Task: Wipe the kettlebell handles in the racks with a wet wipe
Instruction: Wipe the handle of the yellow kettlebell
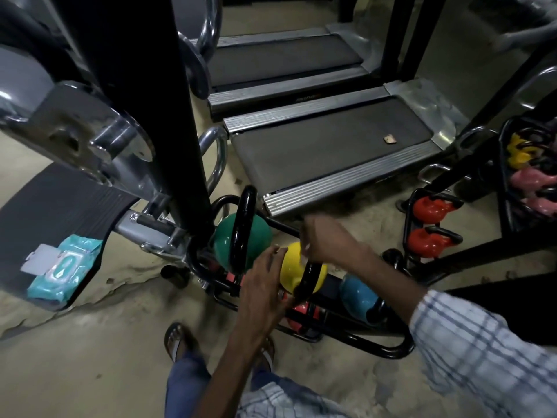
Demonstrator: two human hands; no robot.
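Where the floor runs back from the person, two treadmills lie side by side, the nearer one (pixel 331 146) ending just behind the low rack (pixel 376 348) and the farther one (pixel 286 58) beyond it. A grey exercise machine (pixel 90 122) fills the left side, its dark footplate (pixel 54 206) carrying a teal pack of wet wipes (pixel 63 270) with the lid flipped open. The low black rack holds a green kettlebell (pixel 241 242), a yellow kettlebell (pixel 294 267) and a blue kettlebell (pixel 355 294) in a row on its upper level, with red ones (pixel 301 315) underneath. A second rack (pixel 434 263) stands to the right with two red kettlebells (pixel 428 208).

The yellow kettlebell sits in the middle of the row, its black handle (pixel 310 279) turned toward the person. The left hand (pixel 265 285) reaches in with fingers straight and close together, the tips touching the yellow ball's left side. The right hand (pixel 325 242) is over that ball, above its handle, fingers bent downward and blurred. A small white scrap (pixel 303 257) shows under them, and I cannot tell whether they are gripping it.
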